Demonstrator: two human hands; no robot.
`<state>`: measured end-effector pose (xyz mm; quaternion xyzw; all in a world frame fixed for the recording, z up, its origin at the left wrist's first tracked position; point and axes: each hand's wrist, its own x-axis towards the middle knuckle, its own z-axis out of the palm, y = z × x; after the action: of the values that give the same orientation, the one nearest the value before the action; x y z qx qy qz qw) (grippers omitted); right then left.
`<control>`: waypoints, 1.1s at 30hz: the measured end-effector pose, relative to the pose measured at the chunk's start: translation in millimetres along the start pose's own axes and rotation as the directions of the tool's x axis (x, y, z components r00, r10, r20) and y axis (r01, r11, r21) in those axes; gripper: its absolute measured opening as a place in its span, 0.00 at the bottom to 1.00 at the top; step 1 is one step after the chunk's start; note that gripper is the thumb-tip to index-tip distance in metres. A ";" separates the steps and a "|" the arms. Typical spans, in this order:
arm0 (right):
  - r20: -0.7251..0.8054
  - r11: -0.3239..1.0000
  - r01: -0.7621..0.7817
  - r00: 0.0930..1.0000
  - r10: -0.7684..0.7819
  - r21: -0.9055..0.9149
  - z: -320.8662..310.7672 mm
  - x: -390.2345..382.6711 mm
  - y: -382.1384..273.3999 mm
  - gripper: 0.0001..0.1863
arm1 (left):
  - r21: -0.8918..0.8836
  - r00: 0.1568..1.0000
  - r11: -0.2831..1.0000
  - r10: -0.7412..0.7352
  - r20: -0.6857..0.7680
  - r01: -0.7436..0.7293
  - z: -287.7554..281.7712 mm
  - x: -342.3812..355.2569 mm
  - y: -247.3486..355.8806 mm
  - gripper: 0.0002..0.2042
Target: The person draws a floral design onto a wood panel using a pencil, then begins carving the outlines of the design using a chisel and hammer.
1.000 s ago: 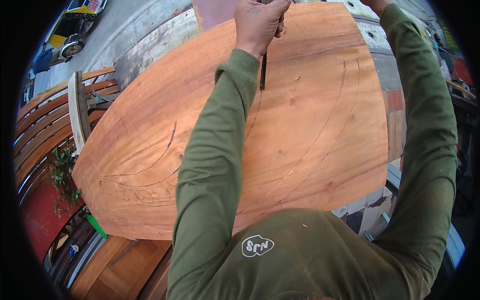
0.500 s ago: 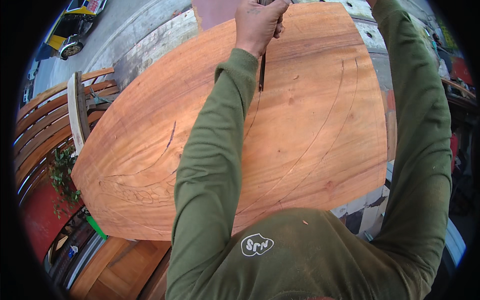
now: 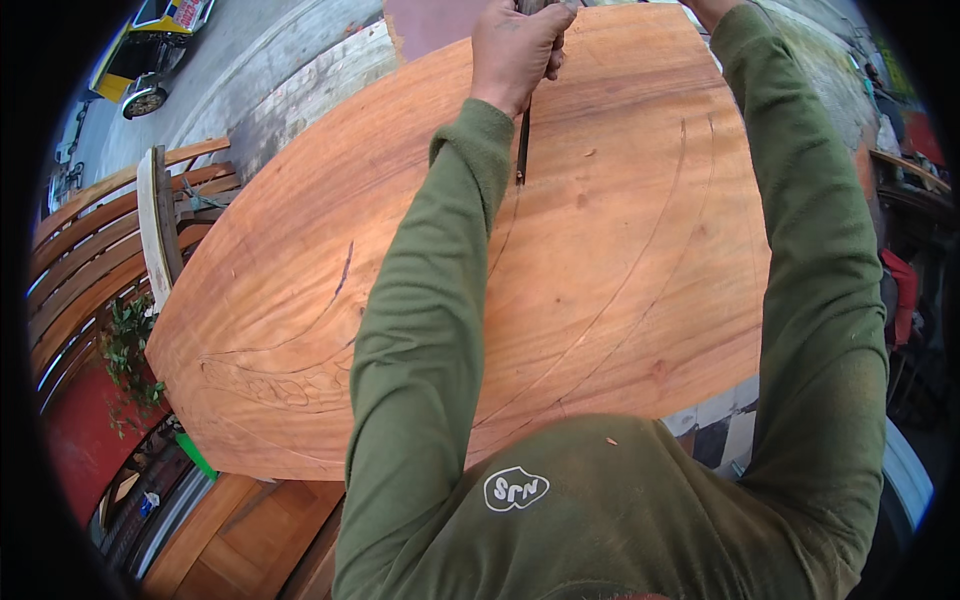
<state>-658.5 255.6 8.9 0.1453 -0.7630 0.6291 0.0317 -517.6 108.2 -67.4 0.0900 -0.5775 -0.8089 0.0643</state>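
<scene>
My left hand (image 3: 512, 58) is closed round the upper part of a chisel (image 3: 523, 145) near the top of the view. The dark, thin blade points toward me, and its tip rests at the upper end of a curved line on a wooden panel (image 3: 590, 245). Other curved lines and a leafy pattern mark the panel's reddish-brown face. Only a bit of my right hand (image 3: 710, 8) shows at the top edge, right of the left hand; its fingers and anything in them are out of view.
Curved wooden slats (image 3: 95, 250) and a leafy plant (image 3: 128, 350) stand to the left. A panelled wooden piece (image 3: 250, 530) lies below the panel's lower left. A vehicle (image 3: 145, 60) is on the pavement at far left. Small wood chips lie on the panel and my shirt.
My right arm has swung left, toward the left hand. The left hand and the chisel stay almost where they were.
</scene>
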 end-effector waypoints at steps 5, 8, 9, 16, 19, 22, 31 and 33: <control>0.698 0.896 0.288 0.715 0.033 -0.338 -6.1 -9.1 0.2 0.29 | 0.065 0.999 0.997 -0.040 -0.030 0.042 -14.8 -14.5 3.3 0.07; 0.279 0.969 0.005 0.958 0.066 -0.247 -26.1 13.9 -13.8 0.14 | 0.061 1.000 0.998 -0.014 -0.012 0.015 -5.4 -5.0 1.2 0.08; 0.277 0.969 0.005 0.958 0.066 -0.247 -24.7 17.0 -10.8 0.14 | 0.046 1.000 0.999 -0.008 0.005 0.008 -2.5 -4.7 1.3 0.08; 0.663 0.946 0.153 0.745 0.079 -0.285 0.0 -35.7 3.7 0.25 | 0.082 1.000 0.996 0.022 -0.016 -0.020 -13.5 -24.4 10.9 0.08; 0.373 0.856 -0.027 0.893 0.253 -0.517 -30.1 5.7 -10.3 0.17 | 0.042 0.998 0.999 0.016 0.055 -0.018 -1.7 -10.8 6.9 0.07; 0.079 0.993 -0.062 0.994 0.070 -0.105 -34.6 13.1 -4.3 0.13 | 0.048 0.998 0.999 -0.001 0.070 -0.002 4.5 -5.5 0.7 0.07; 0.292 0.851 -0.077 0.920 0.261 -0.519 -31.6 0.1 -9.8 0.11 | 0.054 0.998 0.998 0.007 0.056 -0.010 -6.5 -19.2 9.4 0.08; 0.205 0.955 -0.086 0.967 0.148 -0.283 -46.2 13.5 -6.3 0.09 | 0.054 0.997 0.999 -0.006 0.083 0.001 3.2 -11.7 8.1 0.07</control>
<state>-675.9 296.8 27.5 0.1638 -0.8480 0.4989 -0.0725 -506.8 110.9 -57.9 0.0588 -0.6010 -0.7962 0.0364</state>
